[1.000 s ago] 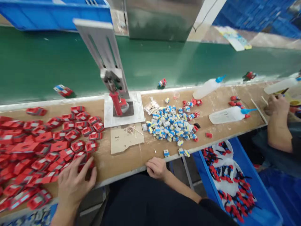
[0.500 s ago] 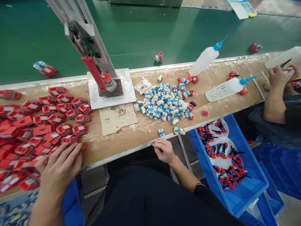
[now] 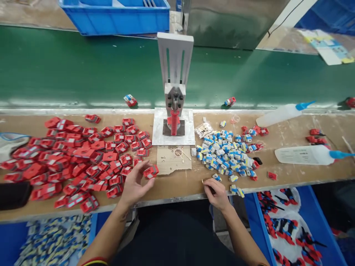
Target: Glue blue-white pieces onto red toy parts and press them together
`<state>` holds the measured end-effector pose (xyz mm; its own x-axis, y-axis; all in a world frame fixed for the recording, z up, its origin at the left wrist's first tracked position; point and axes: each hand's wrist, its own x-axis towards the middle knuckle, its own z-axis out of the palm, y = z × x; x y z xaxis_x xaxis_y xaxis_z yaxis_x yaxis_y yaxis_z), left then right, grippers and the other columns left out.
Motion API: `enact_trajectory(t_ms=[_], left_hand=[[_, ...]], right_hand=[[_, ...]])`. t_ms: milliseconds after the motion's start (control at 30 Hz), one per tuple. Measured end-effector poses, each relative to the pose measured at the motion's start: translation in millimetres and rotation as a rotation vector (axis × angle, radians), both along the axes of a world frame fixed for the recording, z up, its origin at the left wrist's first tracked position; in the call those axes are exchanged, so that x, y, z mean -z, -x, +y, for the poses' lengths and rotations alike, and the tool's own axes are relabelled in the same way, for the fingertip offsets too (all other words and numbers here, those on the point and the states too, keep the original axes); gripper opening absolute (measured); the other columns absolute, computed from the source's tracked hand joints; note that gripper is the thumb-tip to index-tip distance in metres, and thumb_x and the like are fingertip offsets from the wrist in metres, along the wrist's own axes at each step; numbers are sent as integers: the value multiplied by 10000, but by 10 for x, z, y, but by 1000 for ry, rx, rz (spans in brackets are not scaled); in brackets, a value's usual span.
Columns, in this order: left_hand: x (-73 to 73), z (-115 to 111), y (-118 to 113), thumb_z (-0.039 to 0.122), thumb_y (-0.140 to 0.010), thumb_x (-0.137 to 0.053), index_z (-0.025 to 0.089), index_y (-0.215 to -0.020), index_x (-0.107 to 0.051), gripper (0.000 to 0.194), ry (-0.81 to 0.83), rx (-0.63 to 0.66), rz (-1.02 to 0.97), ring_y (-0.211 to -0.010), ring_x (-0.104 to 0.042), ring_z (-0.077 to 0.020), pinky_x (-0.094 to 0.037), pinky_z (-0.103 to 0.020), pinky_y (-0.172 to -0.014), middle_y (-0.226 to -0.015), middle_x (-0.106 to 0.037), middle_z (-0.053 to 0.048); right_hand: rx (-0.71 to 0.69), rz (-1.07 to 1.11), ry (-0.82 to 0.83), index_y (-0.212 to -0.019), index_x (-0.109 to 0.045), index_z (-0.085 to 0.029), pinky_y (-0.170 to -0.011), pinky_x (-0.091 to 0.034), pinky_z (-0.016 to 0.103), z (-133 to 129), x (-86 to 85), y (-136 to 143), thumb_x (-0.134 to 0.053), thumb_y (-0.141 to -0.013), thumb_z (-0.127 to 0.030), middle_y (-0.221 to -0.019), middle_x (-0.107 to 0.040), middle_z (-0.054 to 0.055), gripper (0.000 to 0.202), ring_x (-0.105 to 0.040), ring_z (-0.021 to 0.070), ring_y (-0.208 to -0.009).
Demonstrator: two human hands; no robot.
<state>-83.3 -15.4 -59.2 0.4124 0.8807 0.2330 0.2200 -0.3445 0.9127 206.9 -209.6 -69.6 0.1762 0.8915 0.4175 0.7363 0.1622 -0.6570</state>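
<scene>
My left hand [image 3: 135, 184] is closed on a red plastic housing [image 3: 151, 171], gripped between thumb and fingers just above the bench. Behind and left of it spreads a large pile of similar red housings [image 3: 85, 152] with grey sides. My right hand [image 3: 217, 193] is pinched near the front edge; a short pale tip, looking like a cotton swab [image 3: 202, 181], pokes out from the fingertips. Just beyond that hand lies a heap of small white, blue and yellow blocks [image 3: 222, 152]. Between the hands, a cardboard piece [image 3: 166, 166] carries a small clear ring-shaped dish and swabs.
A press with a red handle [image 3: 174, 123] stands on a metal plate [image 3: 159, 127]. To the right lie two bottles with blue nozzles [image 3: 303, 154]. A bag of swabs [image 3: 203, 130] sits beside the heap. Blue crates [image 3: 318, 210] hang below the bench; a green belt [image 3: 83, 70] runs behind.
My left hand has lifted a red housing from the pile and brought it to the right, toward the middle. My right hand stays pinched near the edge. The view has swung left.
</scene>
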Motion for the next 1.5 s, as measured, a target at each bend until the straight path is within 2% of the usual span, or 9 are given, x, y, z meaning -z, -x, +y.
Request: enact_trajectory(t_ms=[200, 400, 600, 700, 800, 933, 1033, 1233, 1500], left_hand=[[-7, 141, -210, 351, -821, -795, 199, -1133, -669, 370, 140, -53, -124, -944, -779, -225, -647, -334, -848, -1060, -784, -77], [-163, 400, -227, 277, -871, -665, 197, -1039, -692, 188, -245, 123, 437, -1074, -710, -314, -552, -488, -997, -1043, -771, -108], [-166, 471, -77, 143, -835, -630, 203, -918, -648, 104, -401, 257, 750, -1157, -673, -358, -505, -528, -1019, -1057, -765, -146], [-268, 515, -112, 185, -834, -669, 210, -927, -666, 97, -342, 293, 582, -1006, -704, -296, -543, -451, -944, -958, -745, -88], [-402, 581, -243, 260, -838, -714, 200, -1022, -666, 200, -153, 291, 190, -890, -724, -222, -583, -348, -817, -969, -733, -57], [-468, 741, -516, 323, -795, -797, 194, -1045, -663, 312, 28, 266, -192, -820, -725, -175, -597, -292, -726, -982, -723, -44], [-383, 831, -675, 341, -754, -843, 187, -1029, -702, 345, 20, 259, -263, -952, -732, -198, -621, -319, -819, -1088, -731, -81], [-106, 729, -677, 438, -720, -921, 168, -1078, -711, 496, 276, 149, -284, -929, -782, -242, -661, -357, -829, -1019, -796, -99], [1, 589, -712, 501, -751, -903, 159, -1136, -709, 550, 311, 158, -216, -1026, -796, -280, -661, -414, -959, -1110, -804, -121]], right_hand=[[-67, -11, -162, -966, -702, -254, -546, -525, 256, 468, -271, -79, -595, -922, -63, -717, -741, -12, 223, -678, 144, -576], [-12, 16, -351, -958, -749, -258, -614, -529, 292, 1138, -718, -120, -648, -960, -160, -787, -749, 5, 140, -659, 153, -649], [-41, 157, -267, -979, -740, -253, -621, -525, 265, 1268, -705, -213, -650, -961, -181, -831, -734, -2, 117, -656, 137, -694], [-172, 126, -127, -1056, -726, -251, -642, -546, 273, 1424, -761, -243, -664, -948, -220, -1032, -742, 44, 129, -678, 154, -813], [-266, 79, -49, -1124, -715, -258, -680, -566, 296, 1554, -834, -238, -688, -940, -261, -1236, -705, 88, 186, -686, 179, -940], [-177, 149, -101, -1103, -687, -256, -670, -538, 289, 1548, -860, -286, -664, -968, -262, -1043, -711, 43, 137, -653, 157, -816], [-214, 52, 40, -1024, -678, -238, -658, -488, 283, 1497, -870, -364, -669, -967, -266, -849, -681, 2, 63, -604, 146, -712], [-412, -258, 406, -1093, -709, -216, -752, -486, 311, 1523, -738, -324, -783, -899, -260, -1000, -740, 57, 212, -645, 184, -807], [-385, -253, 195, -1001, -782, -241, -836, -538, 328, 1644, -331, -114, -597, -1055, -250, -947, -767, 76, 193, -684, 216, -927]])
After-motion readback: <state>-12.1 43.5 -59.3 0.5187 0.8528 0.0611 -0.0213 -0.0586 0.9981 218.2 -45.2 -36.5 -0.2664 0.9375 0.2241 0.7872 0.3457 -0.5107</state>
